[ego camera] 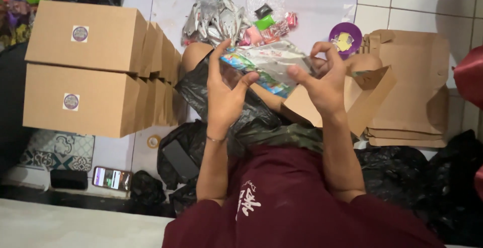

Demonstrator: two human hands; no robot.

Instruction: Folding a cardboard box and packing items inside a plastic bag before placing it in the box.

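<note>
Both hands, left grip [226, 89] and right grip [322, 79], pinched a silvery packet [274, 64] between them, its long axis running crosswise above an open cardboard box [365, 97].

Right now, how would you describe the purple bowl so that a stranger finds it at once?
Start at the stack of flat cardboard sheets on the right. The purple bowl sits on the floor at its upper left corner, beyond the right hand. It is the only round purple thing, with something yellow inside.

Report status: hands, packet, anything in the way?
Left hand and right hand both grip the shiny snack packet, raised above the open brown box. Nothing between packet and box.
</note>
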